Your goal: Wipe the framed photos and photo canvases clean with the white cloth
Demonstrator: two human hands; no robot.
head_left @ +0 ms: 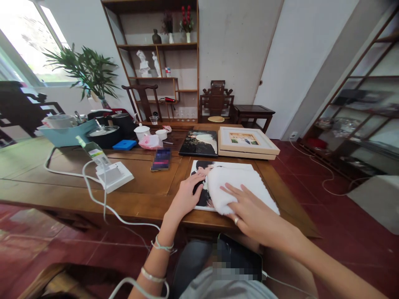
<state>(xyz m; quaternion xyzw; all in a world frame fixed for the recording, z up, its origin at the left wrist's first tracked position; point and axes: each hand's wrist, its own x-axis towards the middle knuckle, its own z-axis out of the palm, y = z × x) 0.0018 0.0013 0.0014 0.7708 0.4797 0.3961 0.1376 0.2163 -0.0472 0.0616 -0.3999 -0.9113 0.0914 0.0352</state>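
A photo panel (204, 200) lies on the wooden table in front of me, showing part of a dark-haired figure in black. A fluffy white cloth (249, 182) covers much of its middle and right side. My right hand (249, 211), with a ring on one finger, presses and holds the cloth against the panel. My left hand (188, 192) rests on the panel's left edge, fingers stretched out and thumb apart. Behind the panel lie a dark photo panel (198, 142) with a white dress on it and a light-framed photo (246, 141).
A phone (161, 159), a white device (115, 176) with cables, a blue box (124, 145), a pink bag (151, 141), a black pot (107, 136) and a light-blue bin (67, 135) stand on the table's left. Another phone (241, 255) lies on my lap with its cable attached.
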